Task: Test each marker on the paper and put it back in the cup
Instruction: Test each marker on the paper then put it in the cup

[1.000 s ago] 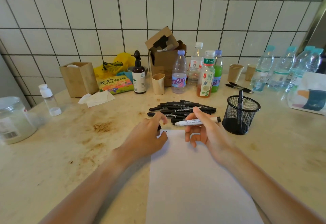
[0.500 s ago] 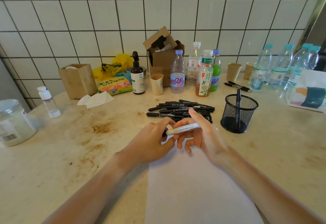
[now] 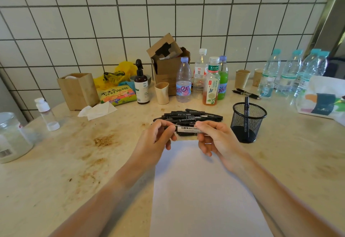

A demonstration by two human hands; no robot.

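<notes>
A white whiteboard marker [image 3: 187, 129] lies level between both hands, just above the far edge of the white paper [image 3: 201, 190]. My left hand [image 3: 155, 139] grips its left end, where the cap is hidden under the fingers. My right hand [image 3: 216, 139] holds the barrel's right part. Behind them lies a pile of black markers [image 3: 188, 116]. The black mesh cup [image 3: 247, 123] stands to the right with one black marker [image 3: 246, 104] upright in it.
Bottles [image 3: 183, 80], paper cups [image 3: 241, 78], a cardboard box [image 3: 168, 63] and a pump bottle [image 3: 141, 85] line the tiled wall. A wooden box [image 3: 78, 90], tissue [image 3: 98, 110] and a plastic jar [image 3: 11, 138] sit left. Two pens [image 3: 246, 93] lie behind the mesh cup.
The hands came together: the left hand brought the cap to the marker's tip end and now grips there. The marker swung level and the hands rose slightly off the paper.
</notes>
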